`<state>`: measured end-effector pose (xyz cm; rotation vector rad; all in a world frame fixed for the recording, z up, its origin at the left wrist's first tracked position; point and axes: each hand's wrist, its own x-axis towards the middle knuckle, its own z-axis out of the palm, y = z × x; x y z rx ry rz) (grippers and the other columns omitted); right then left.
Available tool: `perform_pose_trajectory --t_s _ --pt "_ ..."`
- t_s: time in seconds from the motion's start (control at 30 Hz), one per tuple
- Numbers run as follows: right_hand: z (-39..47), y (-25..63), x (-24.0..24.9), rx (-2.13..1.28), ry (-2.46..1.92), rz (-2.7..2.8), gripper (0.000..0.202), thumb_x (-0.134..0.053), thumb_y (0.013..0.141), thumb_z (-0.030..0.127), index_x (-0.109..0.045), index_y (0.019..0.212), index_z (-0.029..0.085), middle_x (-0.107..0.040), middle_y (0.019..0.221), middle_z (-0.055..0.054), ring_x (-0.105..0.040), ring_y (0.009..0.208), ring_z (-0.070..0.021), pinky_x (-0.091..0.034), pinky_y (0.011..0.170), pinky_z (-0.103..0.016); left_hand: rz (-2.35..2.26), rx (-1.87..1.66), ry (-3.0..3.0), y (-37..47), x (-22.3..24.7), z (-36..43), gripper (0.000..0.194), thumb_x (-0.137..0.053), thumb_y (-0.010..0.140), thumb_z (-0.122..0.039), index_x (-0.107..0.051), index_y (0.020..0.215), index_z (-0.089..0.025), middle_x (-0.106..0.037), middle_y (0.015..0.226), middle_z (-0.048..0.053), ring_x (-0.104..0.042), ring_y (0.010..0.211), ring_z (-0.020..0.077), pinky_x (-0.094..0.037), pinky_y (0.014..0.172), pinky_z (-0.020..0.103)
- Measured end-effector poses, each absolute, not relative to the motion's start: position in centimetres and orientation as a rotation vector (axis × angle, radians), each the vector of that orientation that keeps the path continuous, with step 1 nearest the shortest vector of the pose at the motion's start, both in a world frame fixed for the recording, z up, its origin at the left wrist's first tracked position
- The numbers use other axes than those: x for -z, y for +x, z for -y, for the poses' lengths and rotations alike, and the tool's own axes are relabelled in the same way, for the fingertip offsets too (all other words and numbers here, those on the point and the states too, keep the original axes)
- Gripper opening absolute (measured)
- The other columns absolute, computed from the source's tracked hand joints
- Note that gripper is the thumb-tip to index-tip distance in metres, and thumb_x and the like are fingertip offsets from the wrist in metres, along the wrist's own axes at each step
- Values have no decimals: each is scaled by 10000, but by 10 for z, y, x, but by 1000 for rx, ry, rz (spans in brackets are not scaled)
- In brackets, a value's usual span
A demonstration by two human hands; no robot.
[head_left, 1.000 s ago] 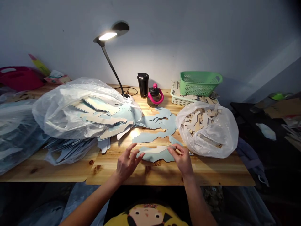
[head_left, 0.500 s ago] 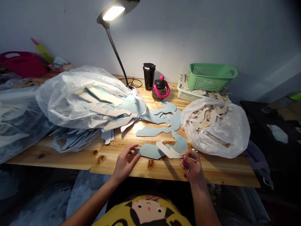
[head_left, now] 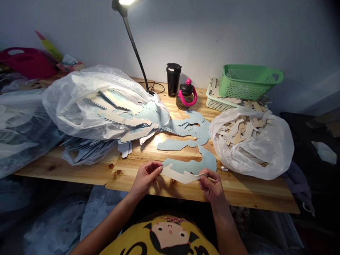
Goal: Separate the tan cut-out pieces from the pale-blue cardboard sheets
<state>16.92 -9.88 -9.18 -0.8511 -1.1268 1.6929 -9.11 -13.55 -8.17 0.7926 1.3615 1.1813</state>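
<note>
A narrow cream cut-out piece [head_left: 185, 177] is stretched between my hands, above the front part of the wooden table. My right hand [head_left: 211, 184] pinches its right end. At its left end, the thumb and fingertips of my left hand [head_left: 147, 174] are closed on the tip. Just behind it a pale blue curved piece [head_left: 193, 165] lies on the wood. Farther back are more light blue pieces [head_left: 175, 144], some overlapping and reaching toward the open plastic bag on the left.
A clear bag of large cut-outs [head_left: 106, 79] lies left, a bag of small scraps [head_left: 278, 148] right. Behind stand a lamp [head_left: 135, 49], a black tumbler [head_left: 173, 81], a pink-handled bottle [head_left: 186, 97] and a green basket [head_left: 239, 83]. The table's front edge [head_left: 252, 208] runs nearby.
My left hand has closed on the free end of the cream piece. The piece has turned flatter and shifted left with my right hand. The camera view has tilted down slightly.
</note>
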Motion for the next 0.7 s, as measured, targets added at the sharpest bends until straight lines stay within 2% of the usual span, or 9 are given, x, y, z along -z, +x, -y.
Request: perform_pose_trajectory --t_s 0.13,0.23,0.37,0.5,0.7 --pt "94 159 88 -1419 -1099 1318 280 -746 771 324 -591 674 111 -458 614 2 -388 562 -42 -310 518 -159 -1582 -1226 1031 -97 85 136 363 -703 777 -438 -630 928 -116 -644 848 61 -604 726 122 -465 573 191" --pt "94 148 88 -1293 -1199 1377 239 -760 754 321 -645 735 113 -549 690 -18 -460 612 -59 -373 564 -163 -1733 -1222 1176 -98 85 135 323 -664 807 -417 -621 961 -135 -655 834 50 -629 728 134 -483 585 208" --pt "98 141 100 -1266 -1246 1315 281 -719 790 363 -620 707 113 -504 590 1 -425 517 -57 -347 500 -172 -1850 -1202 1367 -97 88 133 284 -635 833 -383 -605 997 -153 -660 790 27 -617 641 117 -474 548 205" --pt "98 138 108 -1276 -1216 1237 281 -725 786 358 -604 709 116 -567 690 -30 -497 620 -85 -409 589 -189 -1984 -1221 1472 -100 92 136 244 -583 879 -336 -607 1049 -163 -657 816 21 -600 614 99 -486 583 210" --pt "94 135 113 -1285 -1191 1180 271 -737 777 337 -600 706 114 -535 700 -23 -445 640 -75 -369 588 -181 -1984 -1188 1565 -107 105 148 177 -543 902 -281 -616 1022 -173 -664 850 27 -624 684 116 -501 651 228"
